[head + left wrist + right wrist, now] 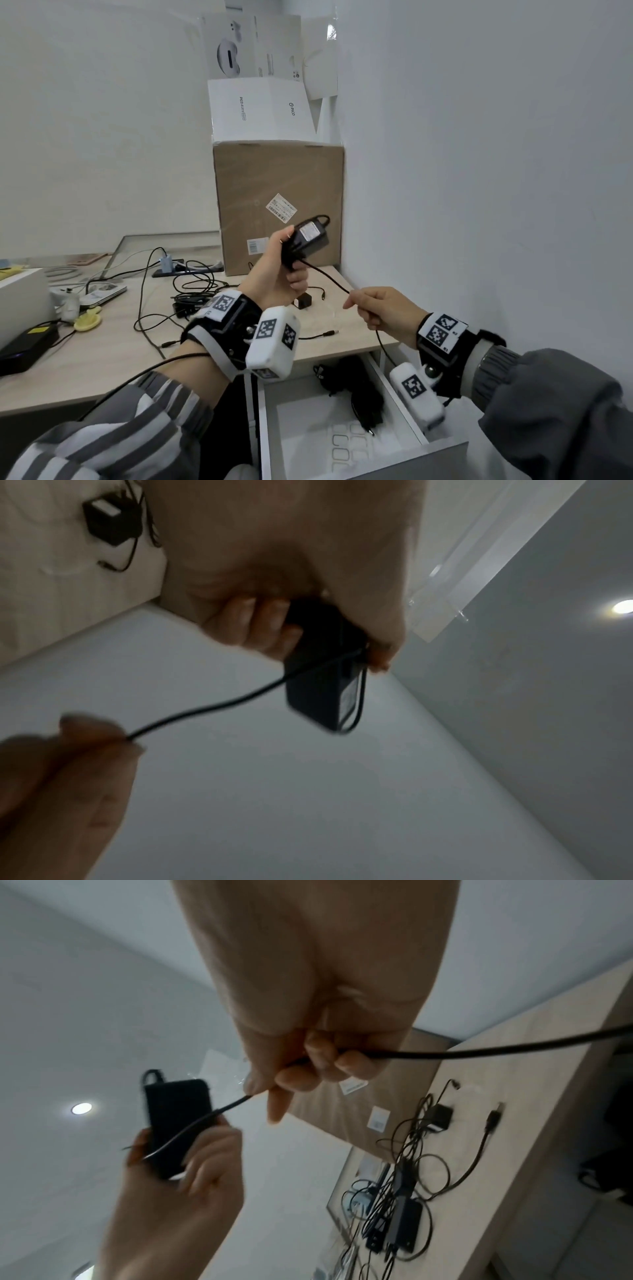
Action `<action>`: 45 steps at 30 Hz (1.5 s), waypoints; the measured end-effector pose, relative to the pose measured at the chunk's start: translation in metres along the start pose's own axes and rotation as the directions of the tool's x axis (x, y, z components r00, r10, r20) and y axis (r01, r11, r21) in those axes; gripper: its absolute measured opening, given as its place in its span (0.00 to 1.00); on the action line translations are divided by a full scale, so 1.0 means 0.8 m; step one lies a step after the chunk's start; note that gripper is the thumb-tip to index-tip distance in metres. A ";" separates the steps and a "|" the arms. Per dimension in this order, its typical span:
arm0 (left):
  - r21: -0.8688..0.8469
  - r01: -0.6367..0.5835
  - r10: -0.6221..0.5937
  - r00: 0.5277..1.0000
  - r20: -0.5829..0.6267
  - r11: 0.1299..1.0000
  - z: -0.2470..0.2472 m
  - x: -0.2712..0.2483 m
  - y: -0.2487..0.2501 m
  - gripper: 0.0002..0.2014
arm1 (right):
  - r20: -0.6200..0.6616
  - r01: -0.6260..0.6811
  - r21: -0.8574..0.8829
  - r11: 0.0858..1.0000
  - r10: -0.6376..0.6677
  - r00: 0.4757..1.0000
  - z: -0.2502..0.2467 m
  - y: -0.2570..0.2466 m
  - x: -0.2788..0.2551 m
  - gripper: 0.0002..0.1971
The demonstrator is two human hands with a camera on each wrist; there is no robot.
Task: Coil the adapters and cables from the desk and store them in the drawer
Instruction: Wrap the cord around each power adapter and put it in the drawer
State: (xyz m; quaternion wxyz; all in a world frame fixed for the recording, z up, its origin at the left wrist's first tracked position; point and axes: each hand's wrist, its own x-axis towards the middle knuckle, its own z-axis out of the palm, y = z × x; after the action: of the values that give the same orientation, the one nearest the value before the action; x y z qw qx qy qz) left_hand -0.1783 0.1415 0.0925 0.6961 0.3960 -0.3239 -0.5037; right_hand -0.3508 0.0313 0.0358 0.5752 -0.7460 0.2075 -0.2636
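Above the desk's right end, the left hand [279, 270] is raised with fingers and thumb curled around a black power adapter [310, 238], holding it upright against the backdrop of a brown cardboard box [279, 205]. One short loop of cable shows at the adapter's top end. From its lower end, a thin black cable [329, 279] runs down and to the right into the right hand [385, 313]. That hand sits lower, palm down, fingers curled around the cable, with the index finger extended loosely. Past the right hand, the cable drops toward the open white drawer [445, 448] below the desk edge, where dark adapters and cords [358, 390] already lie.

Likely risks, judged from this pose: the trailing cable hangs over the drawer and could snag on its rim or on the stored cords, dragging them out as the cable is wound. The wrap looks barely begun, so slack tension may let loops slide off the adapter's smooth body.

Further left on the desk [113, 359], a tangle of black cables and adapters [195, 291] waits, with a loose cable plug [330, 333] near the front edge.
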 end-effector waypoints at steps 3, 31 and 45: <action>0.317 0.134 -0.170 0.981 0.091 0.939 -0.001 -0.017 -0.011 0.18 | -0.047 -0.052 -0.091 0.994 0.048 0.998 -0.011 0.003 0.011 0.12; 0.236 -0.071 0.161 0.907 -0.390 0.969 -0.017 0.009 -0.071 0.08 | -0.101 0.274 -0.556 0.785 -0.391 0.915 0.072 -0.017 0.001 0.08; 0.348 -0.046 0.193 0.895 -0.402 0.937 -0.020 0.011 -0.067 0.07 | -0.061 0.251 -0.446 0.859 -0.309 0.949 0.070 0.000 -0.003 0.05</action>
State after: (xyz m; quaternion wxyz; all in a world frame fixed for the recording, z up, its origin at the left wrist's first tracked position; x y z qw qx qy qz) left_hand -0.1865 0.1272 0.0381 0.7044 0.5866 -0.2661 -0.2983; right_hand -0.3172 0.0750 0.0243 0.3359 -0.8583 0.1871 -0.3399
